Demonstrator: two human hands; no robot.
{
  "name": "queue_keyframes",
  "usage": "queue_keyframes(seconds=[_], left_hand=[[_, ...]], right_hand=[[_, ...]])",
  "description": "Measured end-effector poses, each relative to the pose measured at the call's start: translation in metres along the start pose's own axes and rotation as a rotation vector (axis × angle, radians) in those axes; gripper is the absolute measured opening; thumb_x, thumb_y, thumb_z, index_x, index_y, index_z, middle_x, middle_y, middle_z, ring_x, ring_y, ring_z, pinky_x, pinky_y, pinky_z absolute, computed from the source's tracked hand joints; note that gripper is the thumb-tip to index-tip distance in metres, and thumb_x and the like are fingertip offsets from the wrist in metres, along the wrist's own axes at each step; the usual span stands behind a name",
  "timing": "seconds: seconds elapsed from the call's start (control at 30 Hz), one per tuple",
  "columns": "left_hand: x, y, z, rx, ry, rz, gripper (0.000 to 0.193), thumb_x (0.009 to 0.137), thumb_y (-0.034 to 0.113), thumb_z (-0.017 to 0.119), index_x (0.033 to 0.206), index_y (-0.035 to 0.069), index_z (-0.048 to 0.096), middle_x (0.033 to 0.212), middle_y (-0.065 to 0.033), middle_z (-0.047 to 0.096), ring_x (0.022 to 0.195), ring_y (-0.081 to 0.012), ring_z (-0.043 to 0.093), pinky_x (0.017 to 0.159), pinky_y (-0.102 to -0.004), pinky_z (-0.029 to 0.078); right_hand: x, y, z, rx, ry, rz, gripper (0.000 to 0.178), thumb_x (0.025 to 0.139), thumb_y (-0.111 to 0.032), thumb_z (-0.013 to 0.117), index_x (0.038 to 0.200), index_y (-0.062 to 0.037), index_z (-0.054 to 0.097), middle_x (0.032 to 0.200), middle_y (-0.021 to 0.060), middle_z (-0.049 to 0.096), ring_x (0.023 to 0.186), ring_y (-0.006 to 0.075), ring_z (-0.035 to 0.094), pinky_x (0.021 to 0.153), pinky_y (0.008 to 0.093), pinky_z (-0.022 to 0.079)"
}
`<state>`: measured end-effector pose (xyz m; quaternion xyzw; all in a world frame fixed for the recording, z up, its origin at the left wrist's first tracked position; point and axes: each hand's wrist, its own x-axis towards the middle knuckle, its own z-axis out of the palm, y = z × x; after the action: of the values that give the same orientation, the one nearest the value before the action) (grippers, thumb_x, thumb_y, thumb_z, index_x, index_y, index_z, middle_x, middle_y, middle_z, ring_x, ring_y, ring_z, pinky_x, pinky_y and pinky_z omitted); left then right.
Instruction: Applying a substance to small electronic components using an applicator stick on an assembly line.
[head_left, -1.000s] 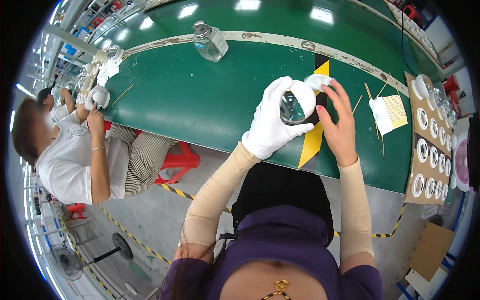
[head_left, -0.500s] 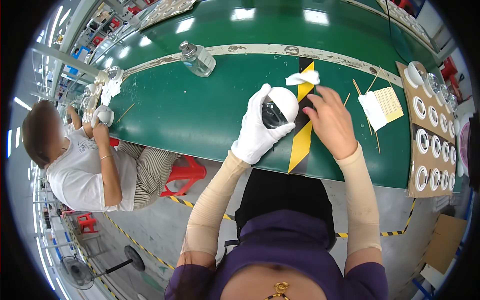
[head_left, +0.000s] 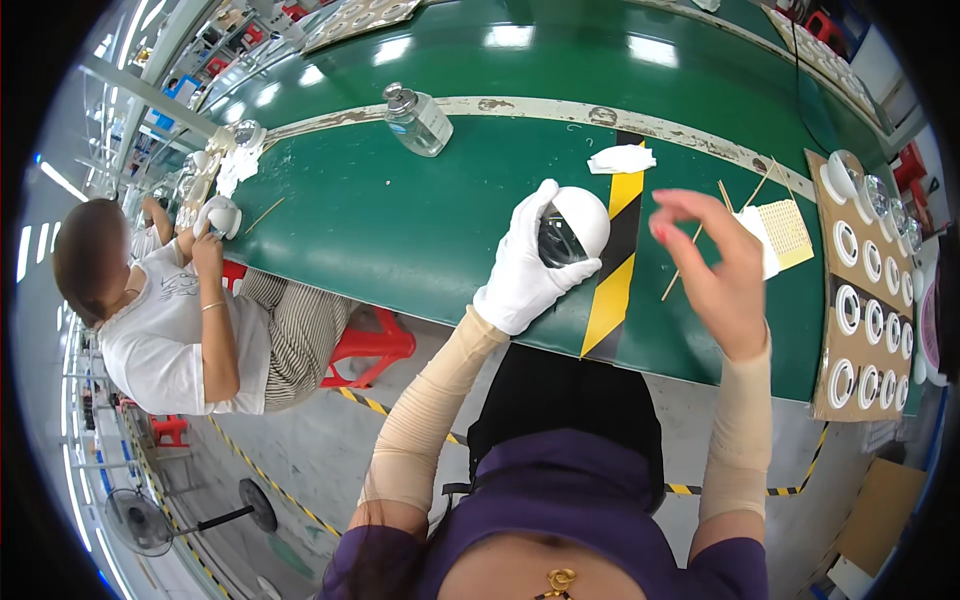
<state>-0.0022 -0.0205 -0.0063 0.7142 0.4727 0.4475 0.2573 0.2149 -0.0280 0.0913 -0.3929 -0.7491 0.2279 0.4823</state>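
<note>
In its white glove, my left hand [head_left: 528,270] is wrapped round a round dome part [head_left: 585,217], half white shell and half clear, dark-looking dome. The thumb and fingers grip it on opposite sides, above the green table near its front edge. To its right my bare right hand [head_left: 715,265] is raised, slightly blurred. Its thumb and index finger stand apart, and nothing shows between them. Beyond the dome part, a folded white cloth [head_left: 622,160] lies on the yellow and black tape [head_left: 612,305]. Nearest my right hand are thin wooden sticks [head_left: 682,266] and a yellow dotted sheet [head_left: 782,232] partly under white paper.
A cardboard tray [head_left: 838,385] with rows of white rings and several clear domes fills the right side of the table. Farther back stands a clear bottle [head_left: 420,125] with a metal top. At the left, a co-worker [head_left: 170,320] sits handling another white round part.
My right hand has moved away from the cloth, to the right and up off the table. The cloth lies flatter now. My left hand still holds the dome part.
</note>
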Motion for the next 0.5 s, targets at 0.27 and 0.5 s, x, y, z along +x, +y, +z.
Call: queue_keyframes(seconds=[0.27,0.5], left_hand=[[0.001,-0.003,0.009,-0.024,0.057,0.031,0.101,0.065,0.024,0.09,0.146,0.004,0.032,0.136,-0.0216,0.047,0.121,-0.0376,0.054,0.101,-0.0416,0.047],[-0.002,-0.001,0.006,0.024,0.058,0.041,0.103,0.064,0.02,0.09,0.146,0.004,0.03,0.138,-0.0219,0.045,0.123,-0.0386,0.052,0.102,-0.0416,0.046]], right_hand=[[0.014,-0.075,-0.017,1.398,-0.239,-0.03,0.014,0.083,-0.002,0.064,0.094,0.0053,0.06,0.074,0.0076,0.06,0.05,0.0155,0.053,0.045,0.0302,0.043],[0.006,-0.101,-0.03,1.551,-0.485,-0.099,0.01,0.086,-0.012,0.066,0.092,-0.0045,0.065,0.084,0.0052,0.063,0.062,0.0163,0.056,0.056,0.0303,0.045]])
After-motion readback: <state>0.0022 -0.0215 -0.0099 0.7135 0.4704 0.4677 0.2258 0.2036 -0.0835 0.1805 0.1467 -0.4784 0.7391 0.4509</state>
